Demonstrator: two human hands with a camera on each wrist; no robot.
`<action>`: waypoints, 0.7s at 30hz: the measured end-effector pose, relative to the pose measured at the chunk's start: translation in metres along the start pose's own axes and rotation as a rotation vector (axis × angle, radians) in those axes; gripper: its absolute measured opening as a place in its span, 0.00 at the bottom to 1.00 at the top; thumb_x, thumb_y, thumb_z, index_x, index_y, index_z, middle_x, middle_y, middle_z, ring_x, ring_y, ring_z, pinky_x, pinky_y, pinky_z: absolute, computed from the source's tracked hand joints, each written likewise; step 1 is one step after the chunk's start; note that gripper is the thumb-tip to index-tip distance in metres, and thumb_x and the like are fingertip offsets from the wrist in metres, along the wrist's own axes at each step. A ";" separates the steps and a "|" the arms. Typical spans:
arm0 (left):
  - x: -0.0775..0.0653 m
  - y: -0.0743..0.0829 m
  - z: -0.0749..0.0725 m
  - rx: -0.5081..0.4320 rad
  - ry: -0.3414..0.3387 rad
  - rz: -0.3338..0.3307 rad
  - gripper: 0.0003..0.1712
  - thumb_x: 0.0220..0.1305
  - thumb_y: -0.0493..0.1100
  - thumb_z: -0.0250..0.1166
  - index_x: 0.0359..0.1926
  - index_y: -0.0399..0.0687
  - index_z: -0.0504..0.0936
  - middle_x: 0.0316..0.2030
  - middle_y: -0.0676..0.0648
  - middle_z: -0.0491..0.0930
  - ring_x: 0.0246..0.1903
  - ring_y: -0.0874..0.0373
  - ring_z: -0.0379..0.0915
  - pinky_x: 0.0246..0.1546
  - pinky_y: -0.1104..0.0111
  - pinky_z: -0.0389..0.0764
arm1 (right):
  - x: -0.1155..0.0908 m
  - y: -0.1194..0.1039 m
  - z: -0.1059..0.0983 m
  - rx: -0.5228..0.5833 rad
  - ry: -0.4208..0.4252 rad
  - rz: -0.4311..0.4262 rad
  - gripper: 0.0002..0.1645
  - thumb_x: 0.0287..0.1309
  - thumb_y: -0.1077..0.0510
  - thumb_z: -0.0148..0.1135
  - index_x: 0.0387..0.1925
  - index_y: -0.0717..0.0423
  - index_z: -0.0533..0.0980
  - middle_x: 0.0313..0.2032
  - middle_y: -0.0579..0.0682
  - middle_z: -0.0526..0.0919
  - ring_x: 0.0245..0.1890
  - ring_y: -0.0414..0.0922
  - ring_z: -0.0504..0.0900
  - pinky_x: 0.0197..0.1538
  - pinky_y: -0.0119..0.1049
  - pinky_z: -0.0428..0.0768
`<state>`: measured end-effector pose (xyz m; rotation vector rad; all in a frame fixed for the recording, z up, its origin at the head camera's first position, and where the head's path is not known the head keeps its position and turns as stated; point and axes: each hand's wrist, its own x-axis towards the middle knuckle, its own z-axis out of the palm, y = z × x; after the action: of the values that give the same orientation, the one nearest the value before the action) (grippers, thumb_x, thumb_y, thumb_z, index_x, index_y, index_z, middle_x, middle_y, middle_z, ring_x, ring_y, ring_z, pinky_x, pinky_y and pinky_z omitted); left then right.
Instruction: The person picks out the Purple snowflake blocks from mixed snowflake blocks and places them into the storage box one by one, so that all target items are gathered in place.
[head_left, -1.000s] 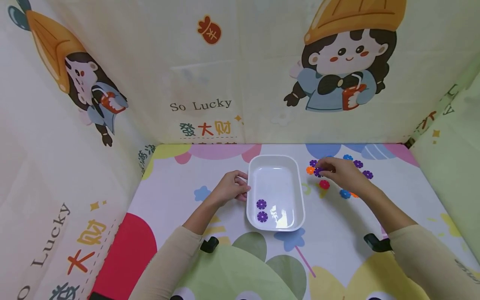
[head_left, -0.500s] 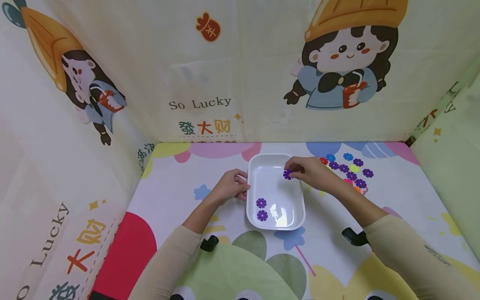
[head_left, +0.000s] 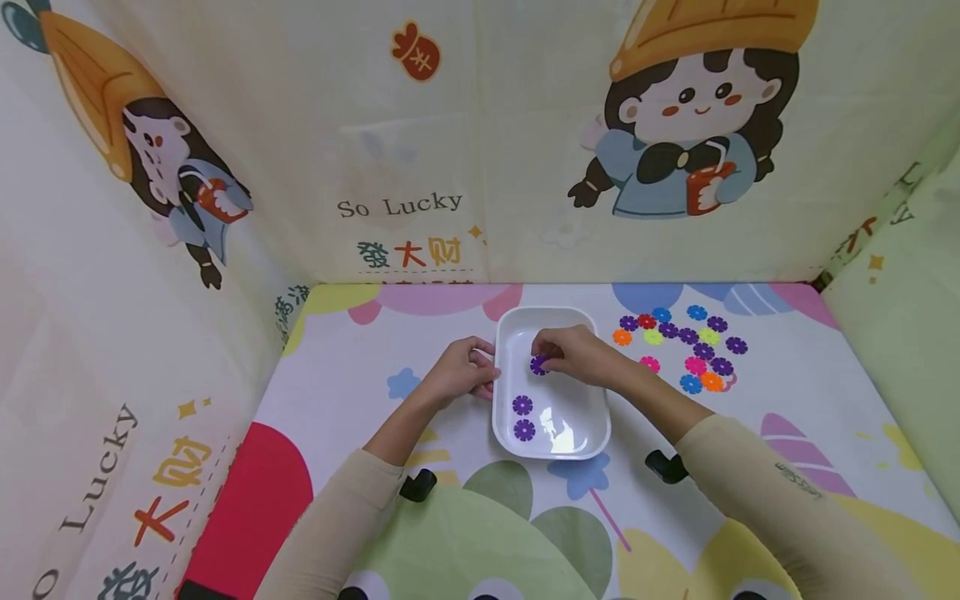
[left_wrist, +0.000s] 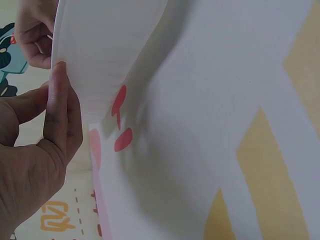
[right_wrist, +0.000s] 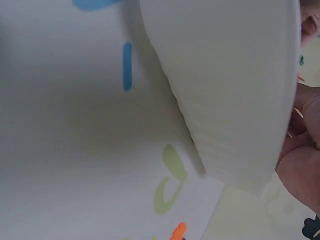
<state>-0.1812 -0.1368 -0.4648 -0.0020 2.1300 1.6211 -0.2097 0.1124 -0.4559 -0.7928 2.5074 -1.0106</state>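
Note:
A white rectangular tray (head_left: pixel 510 446) stands on the table with two purple notched plastic discs (head_left: pixel 522 417) lying in its lower left part. My left hand (head_left: pixel 462 372) holds the tray's left rim; in the left wrist view, the fingers (left_wrist: pixel 57 107) reach up the outside wall to the rim. Inside the tray's outline, my right hand (head_left: pixel 573 354) pinches another purple disc (head_left: pixel 537 366) between thumb and fingers, above the two that lie there. From the right wrist, the tray's side wall (right_wrist: pixel 225 90) hides the fingertips and the held disc.
Several loose notched discs lie scattered right of the tray, among them an orange disc (head_left: pixel 622 337), a blue disc (head_left: pixel 691 384) and a purple disc (head_left: pixel 737 346). A printed cloth wall (head_left: pixel 525 167) rises behind the table's back edge.
My right hand has picked up a purple disc from the scattered ones and carried it left over the tray rim into the tray. My left hand has stayed at the tray's rim.

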 end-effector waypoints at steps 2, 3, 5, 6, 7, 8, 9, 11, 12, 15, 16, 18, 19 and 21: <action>0.000 0.001 0.000 -0.003 -0.001 0.001 0.23 0.67 0.29 0.66 0.60 0.32 0.72 0.37 0.39 0.80 0.22 0.56 0.84 0.32 0.55 0.93 | 0.005 0.001 0.005 -0.025 -0.010 -0.011 0.12 0.60 0.63 0.74 0.46 0.54 0.83 0.42 0.48 0.89 0.44 0.45 0.88 0.53 0.41 0.91; 0.000 0.001 0.000 -0.005 -0.001 0.000 0.23 0.67 0.29 0.66 0.60 0.32 0.71 0.37 0.39 0.80 0.22 0.56 0.84 0.33 0.54 0.93 | 0.008 0.002 0.007 -0.037 -0.016 -0.022 0.11 0.60 0.63 0.74 0.44 0.54 0.83 0.41 0.48 0.89 0.43 0.45 0.88 0.53 0.40 0.91; -0.001 0.001 0.000 -0.008 -0.001 -0.002 0.23 0.67 0.29 0.66 0.60 0.32 0.71 0.37 0.39 0.80 0.22 0.56 0.84 0.33 0.53 0.93 | 0.012 0.002 0.012 -0.056 -0.029 -0.041 0.10 0.60 0.64 0.74 0.42 0.54 0.83 0.40 0.49 0.89 0.42 0.44 0.87 0.53 0.39 0.91; -0.001 0.001 0.000 -0.005 -0.002 -0.001 0.23 0.67 0.29 0.66 0.60 0.32 0.71 0.37 0.40 0.80 0.22 0.56 0.84 0.33 0.54 0.93 | 0.013 0.002 0.014 -0.065 -0.036 -0.054 0.09 0.60 0.65 0.73 0.42 0.55 0.83 0.40 0.49 0.89 0.42 0.44 0.87 0.52 0.39 0.91; 0.000 0.000 0.000 -0.005 -0.003 0.001 0.23 0.67 0.29 0.66 0.60 0.32 0.71 0.37 0.40 0.80 0.22 0.56 0.84 0.33 0.54 0.93 | 0.014 0.002 0.015 -0.070 -0.045 -0.060 0.09 0.60 0.65 0.73 0.42 0.56 0.84 0.39 0.50 0.89 0.41 0.45 0.87 0.53 0.40 0.91; 0.000 0.000 0.000 -0.004 -0.005 0.003 0.22 0.68 0.29 0.66 0.60 0.33 0.71 0.37 0.40 0.80 0.22 0.56 0.84 0.32 0.55 0.93 | 0.016 0.002 0.017 -0.076 -0.053 -0.064 0.09 0.60 0.66 0.72 0.42 0.57 0.84 0.39 0.50 0.89 0.41 0.45 0.87 0.53 0.40 0.91; 0.000 0.000 0.000 -0.005 -0.006 0.005 0.22 0.68 0.29 0.66 0.61 0.32 0.71 0.37 0.40 0.80 0.22 0.57 0.83 0.32 0.55 0.93 | 0.017 0.002 0.019 -0.076 -0.062 -0.061 0.09 0.61 0.66 0.72 0.42 0.57 0.84 0.39 0.50 0.89 0.41 0.45 0.87 0.53 0.40 0.91; 0.000 0.000 0.000 -0.003 -0.008 0.009 0.22 0.68 0.29 0.66 0.61 0.32 0.71 0.37 0.39 0.80 0.22 0.57 0.83 0.32 0.56 0.93 | 0.019 0.002 0.023 -0.079 -0.074 -0.055 0.09 0.61 0.66 0.71 0.43 0.58 0.84 0.39 0.50 0.89 0.41 0.45 0.86 0.53 0.40 0.91; 0.000 0.000 0.000 -0.005 -0.009 0.011 0.22 0.68 0.29 0.66 0.61 0.32 0.71 0.37 0.39 0.80 0.22 0.57 0.83 0.31 0.56 0.93 | 0.019 0.003 0.025 -0.080 -0.078 -0.050 0.09 0.62 0.66 0.71 0.44 0.58 0.84 0.39 0.50 0.89 0.41 0.44 0.87 0.53 0.40 0.91; -0.001 0.001 0.000 -0.009 -0.011 0.011 0.23 0.68 0.29 0.65 0.61 0.31 0.71 0.37 0.39 0.80 0.22 0.57 0.83 0.31 0.57 0.93 | 0.021 0.005 0.030 -0.078 -0.084 -0.034 0.09 0.62 0.66 0.70 0.45 0.57 0.84 0.40 0.50 0.89 0.42 0.44 0.87 0.54 0.39 0.90; -0.001 0.001 0.001 -0.009 -0.011 0.009 0.23 0.67 0.28 0.66 0.61 0.31 0.71 0.37 0.39 0.80 0.22 0.56 0.83 0.31 0.57 0.93 | 0.022 0.006 0.031 -0.078 -0.083 -0.033 0.09 0.62 0.66 0.70 0.45 0.57 0.84 0.40 0.50 0.89 0.42 0.44 0.87 0.54 0.39 0.90; -0.001 0.000 0.000 -0.006 -0.011 0.011 0.23 0.68 0.29 0.66 0.60 0.31 0.71 0.37 0.39 0.80 0.23 0.56 0.83 0.30 0.57 0.93 | 0.023 0.006 0.034 -0.083 -0.077 -0.033 0.09 0.62 0.66 0.71 0.45 0.57 0.84 0.40 0.49 0.89 0.43 0.44 0.87 0.54 0.39 0.90; -0.001 0.000 0.000 -0.003 -0.009 0.009 0.23 0.68 0.29 0.66 0.61 0.32 0.71 0.37 0.39 0.80 0.23 0.56 0.83 0.31 0.57 0.93 | 0.023 0.006 0.035 -0.087 -0.074 -0.034 0.09 0.62 0.66 0.71 0.45 0.57 0.84 0.40 0.49 0.89 0.43 0.44 0.87 0.54 0.39 0.90; -0.001 0.000 0.000 -0.007 -0.007 0.005 0.23 0.67 0.28 0.66 0.60 0.32 0.71 0.37 0.40 0.80 0.22 0.56 0.83 0.31 0.57 0.93 | 0.024 0.006 0.037 -0.098 -0.069 -0.037 0.10 0.62 0.66 0.71 0.45 0.57 0.84 0.40 0.49 0.89 0.43 0.44 0.86 0.54 0.39 0.90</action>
<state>-0.1808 -0.1371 -0.4644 0.0067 2.1204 1.6290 -0.2138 0.0820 -0.4881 -0.8910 2.5077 -0.8619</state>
